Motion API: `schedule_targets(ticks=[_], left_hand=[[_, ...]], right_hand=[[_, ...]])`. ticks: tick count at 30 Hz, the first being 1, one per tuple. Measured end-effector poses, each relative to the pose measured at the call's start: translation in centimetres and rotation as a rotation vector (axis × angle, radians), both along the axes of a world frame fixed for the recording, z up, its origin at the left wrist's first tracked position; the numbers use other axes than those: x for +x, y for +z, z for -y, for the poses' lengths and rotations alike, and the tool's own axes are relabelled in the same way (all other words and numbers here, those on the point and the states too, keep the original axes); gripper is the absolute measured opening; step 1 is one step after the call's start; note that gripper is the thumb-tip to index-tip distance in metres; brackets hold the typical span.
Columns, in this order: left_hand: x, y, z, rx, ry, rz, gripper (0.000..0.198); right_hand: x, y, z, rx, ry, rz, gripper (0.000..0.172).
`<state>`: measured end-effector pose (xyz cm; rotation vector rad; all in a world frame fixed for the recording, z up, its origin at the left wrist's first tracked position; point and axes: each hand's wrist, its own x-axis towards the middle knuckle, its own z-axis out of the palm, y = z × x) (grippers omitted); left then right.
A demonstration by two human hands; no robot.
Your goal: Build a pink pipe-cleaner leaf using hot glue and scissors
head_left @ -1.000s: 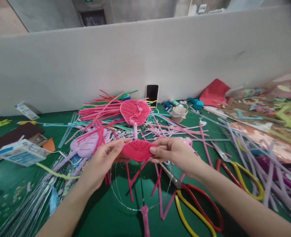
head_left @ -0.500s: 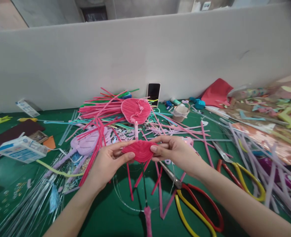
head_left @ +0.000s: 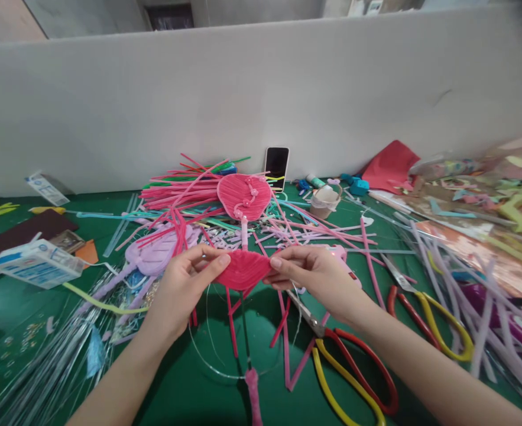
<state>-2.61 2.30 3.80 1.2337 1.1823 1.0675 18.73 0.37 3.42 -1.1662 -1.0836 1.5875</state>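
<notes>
A hot-pink leaf-shaped piece made of pipe cleaners (head_left: pixel 244 269) is held above the green table between both hands. My left hand (head_left: pixel 185 287) pinches its left end with thumb and fingers. Its right end is pinched by my right hand (head_left: pixel 316 273). Loose pink stems hang down from the piece, and a thin wire loop (head_left: pixel 225 349) with a pink-wrapped handle (head_left: pixel 252 393) lies below it. A finished pink pipe-cleaner fan (head_left: pixel 244 196) rests on the heap behind, and a lilac fan (head_left: pixel 156 254) lies to the left.
Pink and pastel pipe cleaners (head_left: pixel 314 231) cover the green mat (head_left: pixel 185 390). Red and yellow handled scissors (head_left: pixel 353 378) lie by my right forearm, more cutters (head_left: pixel 438 319) further right. A phone (head_left: pixel 276 167) leans on the grey partition. A small cup (head_left: pixel 323 203), white box (head_left: pixel 36 265) and red felt (head_left: pixel 389 165) sit around.
Both hands shifted the pink piece slightly left and down, turning it a little; the wire loop and handle below swung left with it. The view tilted slightly.
</notes>
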Motion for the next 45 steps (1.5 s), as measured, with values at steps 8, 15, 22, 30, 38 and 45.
schedule_targets(ticks=[8, 15, 22, 30, 38, 45], left_hand=[[0.1, 0.0, 0.0, -0.057, 0.019, 0.037, 0.020], [0.5, -0.1, 0.2, -0.054, 0.020, 0.050, 0.015], [0.5, 0.0, 0.3, -0.057, 0.022, 0.050, 0.015], [0.7, 0.0, 0.4, -0.086, 0.019, 0.078, 0.017], [0.0, -0.1, 0.1, -0.082, -0.054, 0.078, 0.022], [-0.3, -0.1, 0.6, -0.077, -0.145, 0.084, 0.032]], right_hand=[[-0.5, 0.5, -0.5, 0.019, 0.005, 0.048, 0.036], [-0.7, 0.6, -0.5, 0.017, 0.015, 0.064, 0.041], [-0.7, 0.7, -0.6, 0.017, 0.005, 0.081, 0.042], [-1.0, 0.7, -0.8, 0.016, 0.005, 0.076, 0.043], [-0.7, 0.3, -0.7, 0.030, 0.047, 0.055, 0.040], [-0.5, -0.5, -0.4, -0.010, 0.138, 0.065, 0.038]])
